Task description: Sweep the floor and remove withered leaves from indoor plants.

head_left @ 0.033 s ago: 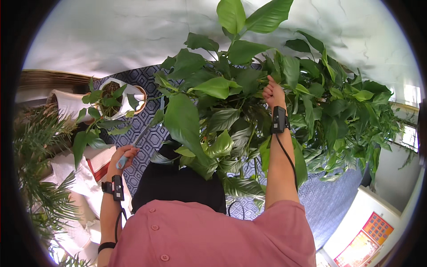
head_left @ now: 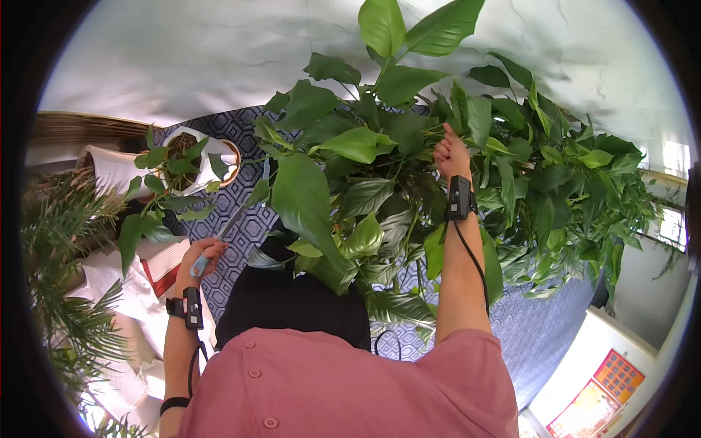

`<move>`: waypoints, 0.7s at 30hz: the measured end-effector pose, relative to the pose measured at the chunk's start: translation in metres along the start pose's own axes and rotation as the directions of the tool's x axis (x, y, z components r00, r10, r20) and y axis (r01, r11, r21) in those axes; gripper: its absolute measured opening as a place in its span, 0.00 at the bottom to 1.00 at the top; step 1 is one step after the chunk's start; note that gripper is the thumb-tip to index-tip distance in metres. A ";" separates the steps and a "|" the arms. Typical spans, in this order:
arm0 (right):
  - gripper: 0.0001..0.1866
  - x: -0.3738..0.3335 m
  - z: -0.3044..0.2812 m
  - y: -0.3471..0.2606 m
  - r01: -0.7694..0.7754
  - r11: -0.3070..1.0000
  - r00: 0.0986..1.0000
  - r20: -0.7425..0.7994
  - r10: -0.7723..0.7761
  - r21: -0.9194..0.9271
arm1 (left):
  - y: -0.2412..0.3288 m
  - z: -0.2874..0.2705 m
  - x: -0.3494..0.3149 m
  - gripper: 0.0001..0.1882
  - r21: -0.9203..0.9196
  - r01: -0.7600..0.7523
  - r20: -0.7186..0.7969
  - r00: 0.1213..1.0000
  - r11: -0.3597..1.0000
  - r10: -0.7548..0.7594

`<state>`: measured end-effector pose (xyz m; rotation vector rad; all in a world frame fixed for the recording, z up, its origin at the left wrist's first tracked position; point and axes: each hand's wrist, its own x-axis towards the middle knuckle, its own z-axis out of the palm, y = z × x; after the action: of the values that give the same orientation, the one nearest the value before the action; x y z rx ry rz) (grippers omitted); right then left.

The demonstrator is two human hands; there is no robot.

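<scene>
My left hand (head_left: 206, 257), low on the left, is closed around a long slim tool with a light blue handle (head_left: 198, 267) and a narrow grey blade or shaft pointing up and right. Whether it is a knife cannot be told. Farther out on the right, my right hand (head_left: 451, 153) is closed among the leaves of a large green potted plant (head_left: 361, 197). Its fingers are curled near some stems, and what they pinch, if anything, is hidden. One broad leaf (head_left: 303, 197) hangs between my two arms.
A white pot (head_left: 210, 164) with a trailing plant stands at the left, beside a toppled-looking white pot (head_left: 109, 171). Feathery fronds (head_left: 80, 328) line the left edge. A pale wall (head_left: 219, 58) rises behind the foliage; a white cabinet (head_left: 577, 358) stands at lower right.
</scene>
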<state>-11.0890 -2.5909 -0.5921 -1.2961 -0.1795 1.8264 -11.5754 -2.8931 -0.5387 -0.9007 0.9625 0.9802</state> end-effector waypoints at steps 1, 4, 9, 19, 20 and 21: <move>0.18 -0.005 0.002 -0.001 0.094 0.995 0.996 0.013 -0.094 -0.025 | 0.000 -0.002 0.000 0.12 0.001 0.017 0.010 1.000 1.000 -0.017; 0.20 -0.011 0.000 -0.007 0.193 0.981 0.981 0.035 -0.191 -0.034 | 0.005 -0.011 0.003 0.12 0.060 -0.005 -0.002 1.000 0.998 0.005; 0.21 -0.012 -0.002 -0.006 0.217 0.960 0.976 0.055 -0.211 -0.179 | 0.006 -0.015 0.009 0.11 0.053 0.015 0.001 1.000 0.998 -0.016; 0.13 0.002 0.047 -0.008 -0.076 0.994 0.996 0.044 0.079 -0.075 | 0.001 -0.019 0.014 0.12 0.229 0.000 -0.022 1.000 0.974 0.005; 0.12 0.008 0.054 -0.007 -0.129 0.992 0.988 0.079 0.129 -0.008 | 0.002 -0.021 0.014 0.12 0.238 -0.007 -0.023 1.000 0.971 0.013; 0.11 0.011 0.061 -0.004 -0.182 0.982 0.978 0.113 0.174 0.056 | 0.001 -0.019 0.014 0.12 0.231 -0.007 -0.022 1.000 0.973 0.012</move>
<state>-11.1374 -2.5592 -0.5704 -1.2002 -0.0619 2.0391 -11.5778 -2.9068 -0.5578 -0.7135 1.0770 0.8468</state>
